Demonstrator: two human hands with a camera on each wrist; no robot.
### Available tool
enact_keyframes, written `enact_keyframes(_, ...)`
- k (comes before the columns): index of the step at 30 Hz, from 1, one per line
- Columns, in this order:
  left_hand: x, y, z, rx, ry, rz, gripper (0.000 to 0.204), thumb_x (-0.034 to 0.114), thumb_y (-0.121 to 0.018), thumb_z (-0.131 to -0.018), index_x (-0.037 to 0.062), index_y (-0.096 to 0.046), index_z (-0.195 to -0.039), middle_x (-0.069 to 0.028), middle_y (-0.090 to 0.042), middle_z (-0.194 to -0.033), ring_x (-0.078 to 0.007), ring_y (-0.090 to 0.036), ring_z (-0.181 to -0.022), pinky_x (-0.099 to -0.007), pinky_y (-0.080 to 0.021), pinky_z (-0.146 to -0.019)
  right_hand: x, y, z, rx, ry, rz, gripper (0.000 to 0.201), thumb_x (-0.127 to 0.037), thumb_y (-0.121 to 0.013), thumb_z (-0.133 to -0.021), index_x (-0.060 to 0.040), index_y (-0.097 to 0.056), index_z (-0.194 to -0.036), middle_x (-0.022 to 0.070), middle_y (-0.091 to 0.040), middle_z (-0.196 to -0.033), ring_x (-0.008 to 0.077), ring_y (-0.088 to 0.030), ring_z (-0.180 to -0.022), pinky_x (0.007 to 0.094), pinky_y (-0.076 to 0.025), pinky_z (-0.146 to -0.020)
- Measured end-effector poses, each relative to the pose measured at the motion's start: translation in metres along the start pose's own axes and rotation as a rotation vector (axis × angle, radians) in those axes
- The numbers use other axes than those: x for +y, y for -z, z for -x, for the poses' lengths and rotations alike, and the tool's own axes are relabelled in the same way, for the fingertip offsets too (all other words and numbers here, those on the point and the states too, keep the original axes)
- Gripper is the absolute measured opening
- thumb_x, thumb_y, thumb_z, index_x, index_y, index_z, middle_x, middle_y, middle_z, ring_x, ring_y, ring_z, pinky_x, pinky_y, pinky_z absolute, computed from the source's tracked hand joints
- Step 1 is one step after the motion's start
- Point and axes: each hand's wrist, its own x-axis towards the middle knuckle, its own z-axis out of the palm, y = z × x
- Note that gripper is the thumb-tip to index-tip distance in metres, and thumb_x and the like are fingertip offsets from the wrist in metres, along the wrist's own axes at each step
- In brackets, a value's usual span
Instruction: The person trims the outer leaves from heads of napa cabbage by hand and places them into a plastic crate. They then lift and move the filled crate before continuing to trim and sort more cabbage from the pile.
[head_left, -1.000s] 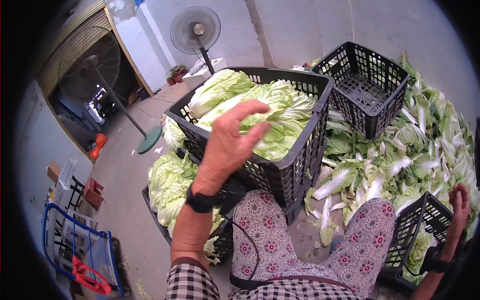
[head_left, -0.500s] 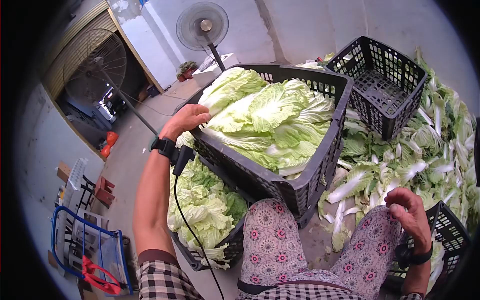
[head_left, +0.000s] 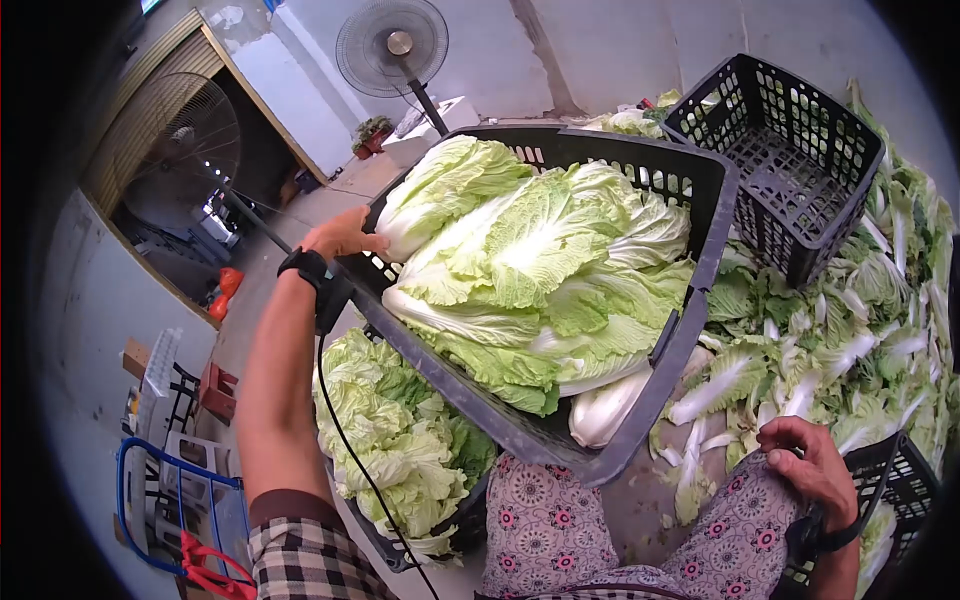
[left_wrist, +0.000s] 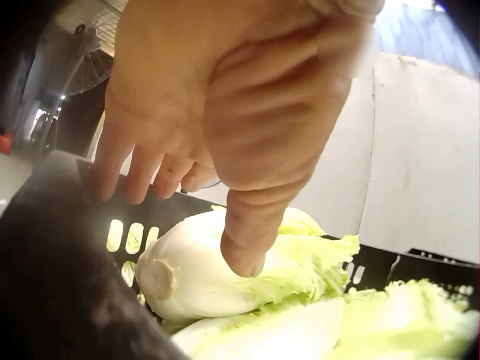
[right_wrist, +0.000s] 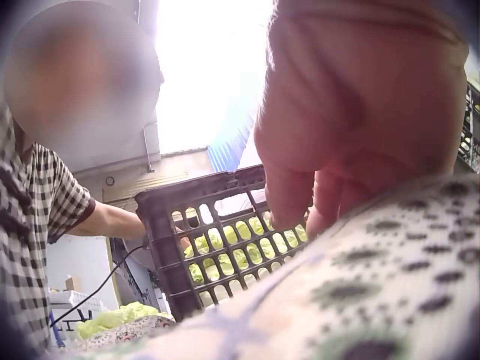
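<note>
A cabbage (left_wrist: 193,274) lies in the crate (head_left: 720,220) just beside my left hand (head_left: 338,236). My arm (head_left: 280,395) stretches forward, fingers straight, slightly spread.

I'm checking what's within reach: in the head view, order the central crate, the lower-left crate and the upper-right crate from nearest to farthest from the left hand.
1. Central crate: nearest, its left rim right at the left hand.
2. Lower-left crate: below the hand.
3. Upper-right crate: farthest, beyond the central crate.
</note>
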Motion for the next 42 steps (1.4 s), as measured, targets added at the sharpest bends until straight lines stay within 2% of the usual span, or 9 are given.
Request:
enact_keyframes(3,-0.006,-0.004,-0.015,-0.087,0.018,0.185,0.103,0.049,-0.076,-0.065,0.0008,-0.024,-0.139,-0.0150,-0.052,-0.115,-0.0214,-0.054,-0.093,-0.0318,-0.050,-0.068,0.010,0.002,-0.007,0.004,-0.005,0.012,0.050,-0.035,-0.069,-0.075,0.0041,-0.057,-0.105,0.0079,-0.062,-0.089,0.0153,-0.057,-0.085,0.0281,-0.046,-0.079)
enact_keyframes(9,0.049,0.009,-0.008,-0.273,0.155,0.042,0.091,0.052,-0.078,-0.062,0.0046,-0.037,-0.128,-0.0143,-0.055,-0.112,-0.0244,-0.056,-0.092,-0.0365,-0.049,-0.064,0.015,0.006,-0.017,-0.011,-0.003,0.033,0.051,-0.036,-0.068,-0.074,0.0036,-0.058,-0.105,0.0075,-0.062,-0.088,0.0152,-0.057,-0.083,0.0274,-0.045,-0.078)
enact_keyframes(16,0.059,-0.011,-0.039,0.085,0.045,-0.322,0.065,0.032,-0.076,-0.059,-0.0036,-0.050,-0.107,-0.0175,-0.062,-0.085,-0.0259,-0.060,-0.082,-0.0363,-0.049,-0.066,0.016,0.010,-0.020,-0.035,-0.012,0.062,0.052,-0.037,-0.067,-0.074,0.0029,-0.057,-0.106,0.0074,-0.062,-0.089,0.0154,-0.056,-0.085,0.0276,-0.044,-0.079)
enact_keyframes(19,0.065,-0.003,-0.035,0.480,-0.134,-0.281,0.052,0.025,-0.066,-0.062,-0.0052,-0.050,-0.101,-0.0206,-0.061,-0.086,-0.0282,-0.061,-0.080,-0.0359,-0.048,-0.070,0.025,0.014,-0.018,-0.033,-0.011,0.010,0.052,-0.038,-0.067,-0.074,0.0026,-0.057,-0.106,0.0070,-0.062,-0.089,0.0155,-0.056,-0.085,0.0280,-0.044,-0.079)
enact_keyframes(23,0.085,0.017,-0.004,0.571,-0.182,-0.065,0.047,0.028,-0.063,-0.065,-0.0043,-0.051,-0.098,-0.0186,-0.061,-0.084,-0.0271,-0.063,-0.075,-0.0361,-0.051,-0.067,0.026,0.012,-0.015,-0.017,0.028,-0.023,0.051,-0.038,-0.067,-0.075,0.0021,-0.057,-0.105,0.0062,-0.061,-0.089,0.0144,-0.055,-0.084,0.0273,-0.043,-0.078)
enact_keyframes(26,0.111,0.032,0.048,0.304,-0.113,0.316,0.046,0.029,-0.062,-0.069,-0.0017,-0.051,-0.100,-0.0128,-0.061,-0.086,-0.0235,-0.064,-0.073,-0.0357,-0.053,-0.056,0.024,0.014,-0.011,-0.038,0.038,-0.013,0.051,-0.038,-0.067,-0.076,0.0020,-0.057,-0.105,0.0055,-0.060,-0.091,0.0139,-0.054,-0.085,0.0269,-0.043,-0.078)
enact_keyframes(29,0.095,0.032,0.070,0.337,-0.060,0.685,0.054,0.030,-0.061,-0.070,-0.0032,-0.050,-0.111,-0.0141,-0.062,-0.094,-0.0193,-0.063,-0.076,-0.0372,-0.054,-0.052,0.020,0.016,-0.001,-0.038,0.063,-0.021,0.048,-0.035,-0.066,-0.077,0.0024,-0.056,-0.106,0.0058,-0.059,-0.093,0.0145,-0.054,-0.088,0.0276,-0.043,-0.081)
enact_keyframes(35,0.077,0.031,0.116,0.055,-0.212,1.525,0.054,0.037,-0.052,-0.084,0.0057,-0.044,-0.128,-0.0110,-0.061,-0.108,-0.0294,-0.063,-0.093,-0.0571,-0.048,-0.080,0.017,0.016,0.019,0.030,0.101,-0.053,0.047,-0.029,-0.067,-0.078,0.0015,-0.054,-0.111,0.0075,-0.060,-0.100,0.0158,-0.056,-0.094,0.0295,-0.045,-0.086)
enact_keyframes(42,0.157,0.009,0.172,-0.327,-0.567,1.902,0.044,0.033,-0.046,-0.088,0.0050,-0.049,-0.121,-0.0116,-0.061,-0.109,-0.0280,-0.062,-0.096,-0.0467,-0.053,-0.080,-0.035,0.004,0.043,0.564,0.549,0.236,0.075,-0.031,-0.073,-0.072,-0.0034,-0.038,-0.133,0.0133,-0.048,-0.127,0.0240,-0.046,-0.118,0.0361,-0.038,-0.096)
